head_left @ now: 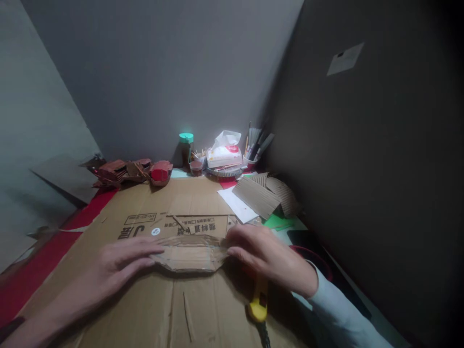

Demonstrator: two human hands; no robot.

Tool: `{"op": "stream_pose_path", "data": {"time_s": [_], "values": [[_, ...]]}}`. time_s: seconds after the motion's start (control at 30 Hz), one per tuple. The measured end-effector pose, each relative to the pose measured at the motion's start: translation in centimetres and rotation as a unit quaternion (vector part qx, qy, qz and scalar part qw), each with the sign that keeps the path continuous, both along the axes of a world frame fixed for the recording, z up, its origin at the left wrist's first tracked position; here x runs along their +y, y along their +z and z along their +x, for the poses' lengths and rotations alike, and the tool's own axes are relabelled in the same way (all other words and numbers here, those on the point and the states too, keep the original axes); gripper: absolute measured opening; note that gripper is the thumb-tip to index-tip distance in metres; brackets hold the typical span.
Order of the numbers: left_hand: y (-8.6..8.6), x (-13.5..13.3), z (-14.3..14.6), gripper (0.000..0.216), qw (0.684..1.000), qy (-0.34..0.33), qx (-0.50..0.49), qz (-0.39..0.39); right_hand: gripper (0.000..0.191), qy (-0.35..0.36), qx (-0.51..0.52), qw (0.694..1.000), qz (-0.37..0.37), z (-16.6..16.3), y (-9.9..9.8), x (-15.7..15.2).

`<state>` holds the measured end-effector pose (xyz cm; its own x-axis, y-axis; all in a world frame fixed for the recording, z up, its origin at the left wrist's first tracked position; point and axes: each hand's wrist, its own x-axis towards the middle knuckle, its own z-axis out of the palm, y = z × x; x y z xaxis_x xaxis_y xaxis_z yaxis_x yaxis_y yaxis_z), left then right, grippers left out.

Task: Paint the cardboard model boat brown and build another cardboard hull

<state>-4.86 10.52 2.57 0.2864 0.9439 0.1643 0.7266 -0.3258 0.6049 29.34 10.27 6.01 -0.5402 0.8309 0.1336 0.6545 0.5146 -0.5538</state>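
A folded cardboard piece [192,258] with pointed ends lies across the middle in front of me, slightly above or on a large flat cardboard sheet [137,309]. At its left end, my left hand [121,263] is closed, thumb and fingers taking the tip between them. My right hand [270,256] pinches the opposite end, its fingers bent and partly hiding that tip. Just below my right wrist lies a yellow utility knife [258,309], its upper part shaded by the hand. A thin cardboard strip [188,316] rests on the sheet nearer to me.
Reddish-brown cardboard pieces [112,171] sit at the back left. Along the wall stand a bottle with a turquoise lid [186,145], a tissue pack [224,155] and a cup of pens and brushes [253,150]. Corrugated cardboard scraps [261,195] overlap white paper [235,203] at the right.
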Motion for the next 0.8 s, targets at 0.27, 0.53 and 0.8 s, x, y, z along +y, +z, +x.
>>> {"op": "stream_pose_path", "data": {"time_s": [0.27, 0.53, 0.8], "values": [[-1.5, 0.1, -1.1, 0.046, 0.997, 0.052, 0.008, -0.047, 0.013, 0.013, -0.027, 0.998, -0.059, -1.4, 0.3, -2.0], [-0.3, 0.0, 0.8, 0.064, 0.965, 0.086, -0.192, -0.157, 0.014, 0.043, -0.049, 0.996, -0.065, -1.6, 0.4, -3.1], [-0.7, -1.0, 2.1, 0.069, 0.895, 0.12, -0.382, -0.194, 0.011, 0.075, -0.017, 0.997, 0.032, -2.0, -0.3, -3.5]]}}
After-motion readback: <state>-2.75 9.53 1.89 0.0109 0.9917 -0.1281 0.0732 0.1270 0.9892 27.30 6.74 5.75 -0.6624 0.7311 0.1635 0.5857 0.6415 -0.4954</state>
